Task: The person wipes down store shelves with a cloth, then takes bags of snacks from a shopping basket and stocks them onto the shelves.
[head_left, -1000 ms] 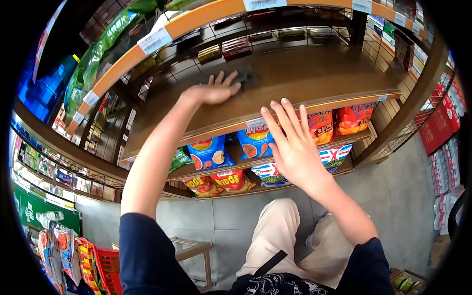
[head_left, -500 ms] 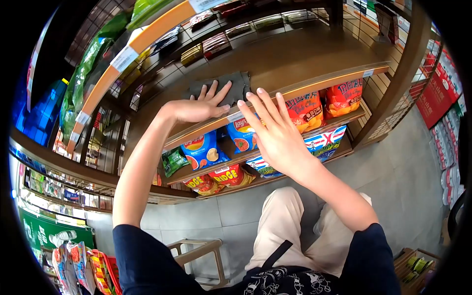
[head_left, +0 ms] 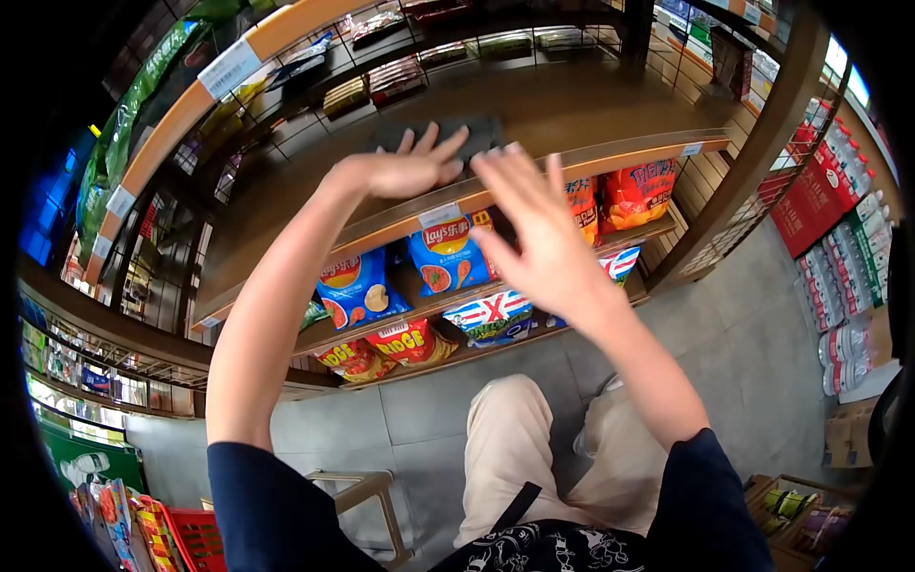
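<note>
My left hand (head_left: 408, 172) lies with its fingers spread on a dark grey cloth (head_left: 484, 135), pressing it against a brown shelf board (head_left: 581, 100). Part of the cloth is hidden under that hand. Beside it, my right hand (head_left: 548, 234) hovers in front of the shelf's edge, slightly blurred, fingers stretched and thumb apart, with nothing in it. Blue Lay's chip bags (head_left: 448, 253) stand on the level below, partly behind the right hand. Red chip bags (head_left: 639, 195) are to the right of it.
Lower down are yellow-and-red snack bags (head_left: 412, 341). A metal-framed stool (head_left: 367, 491) stands on the grey floor near my legs. Bottled water packs (head_left: 848, 276) line the right side, a red basket (head_left: 195, 534) is at lower left. An upright post (head_left: 739, 157) bounds the shelf.
My left hand and the cloth have slid right and a little farther back on the shelf. My right hand has shifted right too, its thumb now spread. The view has moved slightly.
</note>
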### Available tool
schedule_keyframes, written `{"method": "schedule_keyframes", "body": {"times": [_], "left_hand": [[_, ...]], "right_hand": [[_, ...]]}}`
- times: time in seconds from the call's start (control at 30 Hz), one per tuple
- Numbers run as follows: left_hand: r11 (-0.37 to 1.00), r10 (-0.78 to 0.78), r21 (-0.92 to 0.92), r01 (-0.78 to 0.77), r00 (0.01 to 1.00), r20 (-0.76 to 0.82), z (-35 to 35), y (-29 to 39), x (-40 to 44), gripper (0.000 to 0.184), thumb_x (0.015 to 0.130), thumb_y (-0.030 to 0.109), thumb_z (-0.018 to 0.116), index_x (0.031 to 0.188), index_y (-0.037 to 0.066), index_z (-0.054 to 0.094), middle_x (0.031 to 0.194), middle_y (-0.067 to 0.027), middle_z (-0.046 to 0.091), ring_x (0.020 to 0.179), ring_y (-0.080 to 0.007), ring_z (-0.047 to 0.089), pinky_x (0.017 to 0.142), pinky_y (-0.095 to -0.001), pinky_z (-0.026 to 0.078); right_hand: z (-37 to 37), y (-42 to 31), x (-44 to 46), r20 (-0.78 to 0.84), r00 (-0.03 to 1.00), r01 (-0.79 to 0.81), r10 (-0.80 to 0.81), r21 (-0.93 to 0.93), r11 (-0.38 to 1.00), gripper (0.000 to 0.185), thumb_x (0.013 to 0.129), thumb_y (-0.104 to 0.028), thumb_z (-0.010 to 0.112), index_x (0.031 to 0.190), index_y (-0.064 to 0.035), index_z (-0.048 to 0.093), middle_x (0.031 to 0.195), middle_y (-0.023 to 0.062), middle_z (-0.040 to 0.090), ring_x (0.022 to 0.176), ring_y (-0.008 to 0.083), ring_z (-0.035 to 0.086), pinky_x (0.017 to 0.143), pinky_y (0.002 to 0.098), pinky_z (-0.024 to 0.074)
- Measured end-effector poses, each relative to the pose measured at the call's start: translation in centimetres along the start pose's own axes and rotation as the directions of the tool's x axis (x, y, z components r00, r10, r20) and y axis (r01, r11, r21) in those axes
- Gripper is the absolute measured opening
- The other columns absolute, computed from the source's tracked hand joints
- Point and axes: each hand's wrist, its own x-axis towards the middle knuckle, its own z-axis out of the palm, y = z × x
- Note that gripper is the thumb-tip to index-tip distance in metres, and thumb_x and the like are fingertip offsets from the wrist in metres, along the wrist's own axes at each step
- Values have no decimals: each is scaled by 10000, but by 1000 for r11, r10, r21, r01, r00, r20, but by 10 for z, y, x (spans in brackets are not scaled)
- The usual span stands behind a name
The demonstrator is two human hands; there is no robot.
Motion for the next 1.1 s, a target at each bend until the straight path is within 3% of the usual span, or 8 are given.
{"method": "schedule_keyframes", "body": {"times": [0.1,0.2,0.37,0.67,0.77,0.9,0.97,1.1], "left_hand": [[999,42,-16,-41,998,50,1,6,-26,616,1000,535,242,1529,333,-2,1585,-134,-111,1450,-332,-128,1161,-541,-1],[998,53,-20,-51,994,93,-4,5,-30,604,1004,519,249,1527,342,5,1584,-133,-114,1451,-326,-124,1165,-535,13],[1000,16,12,-18,991,132,-7,8,-12,647,994,541,256,1531,316,-28,1587,-125,-119,1454,-336,-122,1158,-538,-13],[982,-143,-146,117,974,-177,-18,-6,93,628,993,511,267,1538,286,50,1596,-133,-40,1458,-375,-57,1156,-558,1],[992,-103,-83,91,983,-151,-22,-4,87,608,1006,485,269,1538,281,56,1595,-136,-31,1458,-373,-49,1157,-557,10],[991,89,-95,-91,996,-32,-19,25,37,566,1023,460,235,1537,274,89,1591,-137,-47,1457,-339,-83,1174,-502,1],[985,171,-43,-170,985,29,-18,44,8,571,1017,482,207,1536,273,95,1586,-150,-46,1459,-347,-46,1171,-525,23],[994,112,7,-112,994,-6,-14,62,0,502,1041,391,220,1528,295,148,1586,-153,41,1451,-371,30,1175,-490,112]], "right_hand": [[-24,36,3,-165,984,-99,71,-169,981,532,878,-262,632,1314,15,505,1338,222,513,1334,375,392,1153,559,132],[-42,53,-4,-102,992,-98,73,-261,960,468,872,-268,647,1235,18,574,1258,188,576,1300,348,434,1149,563,147],[-41,53,-12,-101,993,-78,57,-221,972,471,852,-262,666,1222,9,558,1239,178,554,1277,345,437,1137,562,202],[-33,50,-15,-139,988,-93,66,-198,976,519,832,-256,683,1245,16,526,1295,205,508,1319,389,372,1141,557,198],[-32,53,-17,-140,988,-97,70,-198,975,545,826,-233,689,1271,18,501,1330,211,478,1337,394,347,1139,559,204],[-36,54,-18,-146,987,-90,73,-116,989,559,822,-205,685,1291,26,487,1347,219,465,1339,400,342,1144,543,212],[-36,54,-18,-152,987,-62,42,-126,990,550,799,-201,697,1253,47,511,1315,221,486,1304,401,380,1139,524,244],[-37,53,-17,-148,988,-63,41,-147,987,552,793,-190,700,1255,46,512,1312,224,491,1302,397,388,1139,520,249]]}}
